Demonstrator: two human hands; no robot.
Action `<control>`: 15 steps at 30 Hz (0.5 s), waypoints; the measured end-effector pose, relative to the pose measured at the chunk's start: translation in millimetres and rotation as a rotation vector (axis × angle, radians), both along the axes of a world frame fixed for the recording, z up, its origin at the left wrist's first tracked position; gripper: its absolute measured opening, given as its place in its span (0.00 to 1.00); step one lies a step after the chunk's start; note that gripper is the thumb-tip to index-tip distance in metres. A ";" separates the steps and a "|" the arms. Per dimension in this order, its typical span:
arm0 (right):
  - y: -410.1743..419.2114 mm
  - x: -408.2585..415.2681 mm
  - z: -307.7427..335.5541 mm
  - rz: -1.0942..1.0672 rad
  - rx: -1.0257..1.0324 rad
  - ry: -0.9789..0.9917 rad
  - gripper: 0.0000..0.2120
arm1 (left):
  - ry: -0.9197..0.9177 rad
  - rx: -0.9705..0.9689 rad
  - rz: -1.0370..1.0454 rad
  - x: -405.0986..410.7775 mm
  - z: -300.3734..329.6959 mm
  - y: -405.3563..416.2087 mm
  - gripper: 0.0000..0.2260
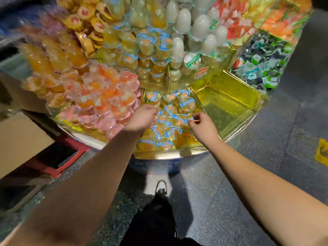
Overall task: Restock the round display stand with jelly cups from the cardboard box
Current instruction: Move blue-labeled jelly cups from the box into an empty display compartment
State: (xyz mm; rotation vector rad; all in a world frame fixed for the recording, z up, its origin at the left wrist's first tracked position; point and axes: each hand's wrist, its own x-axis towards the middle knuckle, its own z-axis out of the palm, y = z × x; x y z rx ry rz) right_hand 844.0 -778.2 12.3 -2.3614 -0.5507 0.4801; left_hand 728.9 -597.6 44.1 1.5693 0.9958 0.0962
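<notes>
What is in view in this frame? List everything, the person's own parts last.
blue-lidded jelly cups: many, yellow-orange, front compartment and tier above
pink jelly cups: many, left compartment
white jelly cups: several, upper tier
empty compartment: one, gold, right of front
dark wrapped sweets: many, far right
cardboard box: one, brown, left
red stool: one, under box
shoe: one, black-white, floor
left hand: over cups
right hand: fingers curled at cups

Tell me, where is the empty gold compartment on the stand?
In the head view, the empty gold compartment sits on the person's right, beside the compartment of blue-lidded jelly cups and below the dark wrapped sweets.
</notes>
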 end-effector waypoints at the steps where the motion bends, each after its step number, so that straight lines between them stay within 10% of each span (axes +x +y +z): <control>1: -2.8 -10.4 11.1 0.037 0.011 -0.012 0.14 | -0.010 0.077 -0.055 -14.8 14.3 -5.4 0.02; 15: 86.2 -188.6 155.7 0.839 -0.039 -0.290 0.08 | 0.295 0.726 -0.099 -270.1 144.9 34.0 0.15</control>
